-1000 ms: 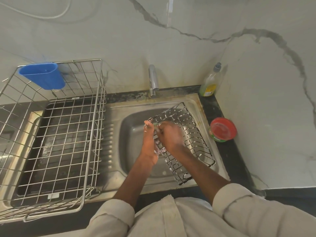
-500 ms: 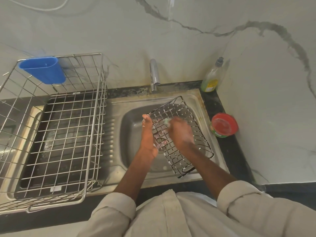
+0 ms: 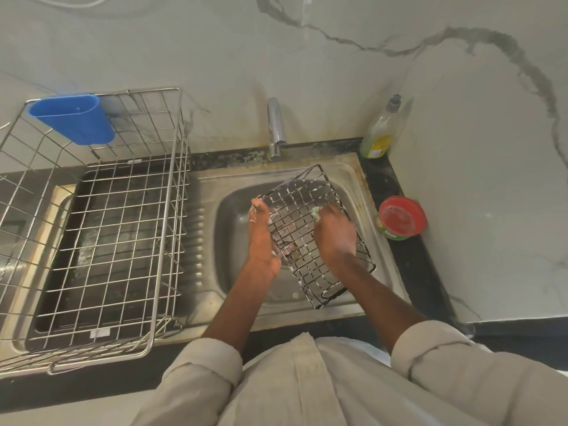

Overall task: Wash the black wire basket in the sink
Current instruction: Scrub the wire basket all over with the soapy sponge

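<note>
- Right now mid-scrub: black wire basket (image 3: 310, 229) tilted in the sink (image 3: 233, 229) bowl, far end propped toward the sink's back rim, near end resting on the sink's front rim.
- Suds on the basket's wires, mostly at the far end and along the near edge, so looks soaped but not rinsed.
- Left hand (image 3: 261, 241) on the basket's left edge, fingers fairly straight along it, thumb side up, steadying rather than clenching. Can't tell if any fingertips hook under the wires.
- Right hand (image 3: 335, 235) down on the mesh, fingers curled round a small green scrub pad (image 3: 315, 213) that peeks out at the fingertips, pressing it onto the grid.
- Tap (image 3: 275, 130) behind the sink, no stream visible from it, so rinsing probably hasn't started.
- Judging by that: scrubbing well underway, rinse and drain left to do. No idea how clean the underside is, not visible.
- Left of the sink: big steel dish rack (image 3: 101, 229) sitting over the drainboard, blue cup holder (image 3: 72, 118) clipped at its back-left corner. Likely landing spot once washed, just a guess.
- Right of the sink: dish soap bottle (image 3: 379, 133) in the back corner against the wall, red-lidded tub (image 3: 401, 218) on the dark counter just beside the sink's right rim.
- Nearest the camera: pale rolled-up sleeves (image 3: 203, 367), forearms bare.
</note>
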The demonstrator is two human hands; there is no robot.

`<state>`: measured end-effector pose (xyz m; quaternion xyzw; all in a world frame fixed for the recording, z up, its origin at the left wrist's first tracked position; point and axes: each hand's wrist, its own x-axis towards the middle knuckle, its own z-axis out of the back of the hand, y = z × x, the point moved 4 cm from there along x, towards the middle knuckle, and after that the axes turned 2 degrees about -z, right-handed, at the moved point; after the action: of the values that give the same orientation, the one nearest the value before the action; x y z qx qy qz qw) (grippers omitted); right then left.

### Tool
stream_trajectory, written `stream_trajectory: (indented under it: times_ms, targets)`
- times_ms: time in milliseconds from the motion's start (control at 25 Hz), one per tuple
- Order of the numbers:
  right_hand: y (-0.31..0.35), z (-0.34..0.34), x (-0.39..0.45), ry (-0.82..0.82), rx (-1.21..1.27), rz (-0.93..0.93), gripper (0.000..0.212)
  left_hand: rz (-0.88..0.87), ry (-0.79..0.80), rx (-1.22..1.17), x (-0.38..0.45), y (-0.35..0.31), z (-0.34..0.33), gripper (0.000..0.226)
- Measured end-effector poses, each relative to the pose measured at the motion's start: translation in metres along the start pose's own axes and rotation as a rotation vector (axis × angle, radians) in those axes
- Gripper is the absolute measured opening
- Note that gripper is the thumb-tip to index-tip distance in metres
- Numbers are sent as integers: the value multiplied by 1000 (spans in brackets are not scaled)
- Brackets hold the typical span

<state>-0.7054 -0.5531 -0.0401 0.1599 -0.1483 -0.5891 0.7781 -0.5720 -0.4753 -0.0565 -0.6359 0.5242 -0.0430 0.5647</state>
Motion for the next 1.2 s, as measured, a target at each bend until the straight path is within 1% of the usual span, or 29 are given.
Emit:
stream_trajectory:
  times_ms: [40, 80, 200, 240, 280, 320, 400, 440, 480, 560, 600, 640, 720, 760, 800, 840, 880, 960, 1000, 1040, 1080, 1120, 1200]
  targets:
    - [0, -1, -1, -22, 10, -34, 25, -8, 6, 3, -1, -1, -2, 96]
    - [7, -3, -6, 16, 15, 0, 24, -13, 1, 3, -1, -2, -3, 98]
    - [33, -18, -25, 276, 43, 330, 13, -51, -34, -19, -1, -4, -3, 102]
    - [33, -17, -28, 318, 37, 369, 10, -52, -40, -30, 1, -3, -1, 102]
    - [28, -14, -25, 311, 19, 321, 14, -38, -41, -27, 3, -2, 3, 101]
    - [18, -10, -18, 244, -1, 213, 19, -27, -43, -26, 3, -2, 6, 100]
    - [-2, -1, -10, 82, -29, -10, 22, -30, -43, -26, 4, -3, 8, 95]
    - [-2, -3, -13, 67, -29, -34, 22, -32, -50, -23, 2, -5, 9, 93]
    - [5, -7, -18, 121, -19, 16, 21, -36, -63, -26, 1, -7, 9, 92]
    - [24, -22, -33, 324, -1, 244, 18, -65, -84, -31, 1, -11, 9, 92]
    - [27, -26, -40, 406, -19, 323, 17, -76, -88, -37, -2, -13, 8, 91]
    - [23, -24, -41, 399, -35, 312, 19, -76, -87, -41, -3, -13, 9, 87]
    - [4, -14, -29, 210, -95, 101, 25, -50, -90, -39, -6, -14, 8, 72]
    - [-6, -9, -25, 127, -131, 4, 26, -38, -97, -35, -7, -14, 9, 73]
    - [-12, -10, -25, 93, -134, -44, 27, -28, -98, -28, -8, -14, 9, 82]
    - [-11, -13, -28, 117, -135, -37, 26, -26, -101, -24, -10, -15, 9, 93]
    - [-3, -19, -32, 184, -98, 8, 24, -49, -106, -32, -9, -15, 9, 99]
    - [14, -32, -44, 389, 6, 173, 15, -104, -121, -44, -4, -15, 13, 104]
    - [21, -35, -50, 476, 28, 255, 11, -101, -128, -63, -2, -14, 16, 105]
    - [24, -34, -53, 528, 35, 303, 10, -94, -130, -91, -1, -12, 19, 105]
    - [22, -30, -49, 531, 10, 292, 11, -95, -126, -97, -2, -12, 21, 104]
    - [16, -26, -42, 489, -39, 230, 14, -95, -127, -87, -4, -13, 23, 105]
    - [1, -13, -30, 310, -172, 58, 19, -110, -129, -37, -4, -13, 24, 108]
